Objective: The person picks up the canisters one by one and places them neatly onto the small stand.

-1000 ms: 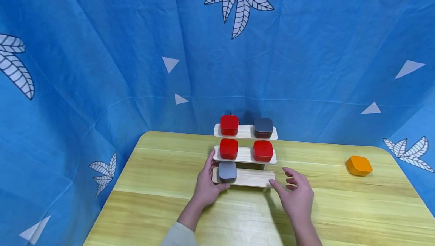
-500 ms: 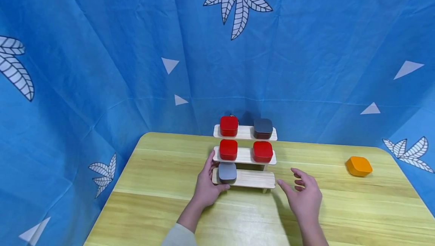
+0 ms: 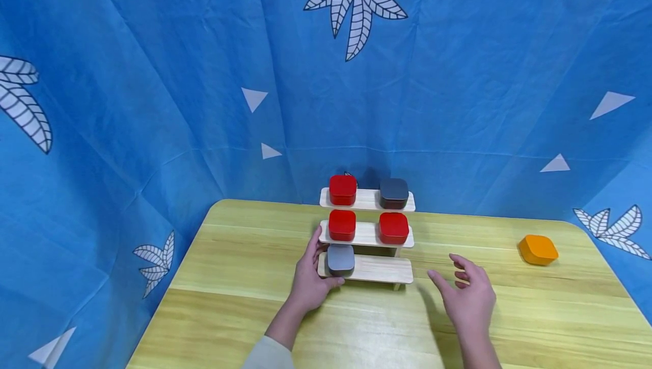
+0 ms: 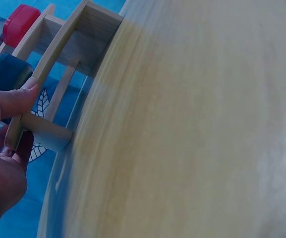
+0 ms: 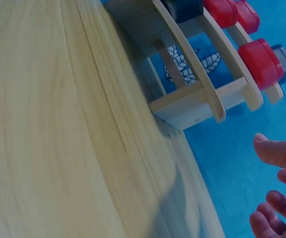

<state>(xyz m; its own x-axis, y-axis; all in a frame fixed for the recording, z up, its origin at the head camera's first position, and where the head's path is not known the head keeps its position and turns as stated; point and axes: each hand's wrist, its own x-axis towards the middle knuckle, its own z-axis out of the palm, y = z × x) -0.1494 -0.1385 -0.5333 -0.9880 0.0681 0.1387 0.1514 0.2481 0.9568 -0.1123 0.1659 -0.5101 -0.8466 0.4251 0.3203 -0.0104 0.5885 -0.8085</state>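
A three-tier wooden stand (image 3: 382, 269) stands near the back of the table. My left hand (image 3: 309, 285) grips the left end of its lowest board; in the left wrist view the thumb (image 4: 21, 99) lies over the board (image 4: 59, 44) with fingers curled beneath. Beside that thumb sits a grey square box (image 3: 340, 260). Two red boxes (image 3: 342, 224) are on the middle board; another red box (image 3: 343, 189) and a dark box (image 3: 394, 193) are on the top. To the right, apart from the stand, my right hand (image 3: 470, 301) holds nothing, its thumb and fingers spread.
An orange box (image 3: 537, 249) lies at the right side of the wooden table (image 3: 219, 324). Behind the table hangs a blue cloth (image 3: 458, 103) with leaf and triangle prints, close to the back of the stand.
My right hand has moved away to the right from the right end of the lowest board. The left hand, the stand and the boxes have stayed in place.
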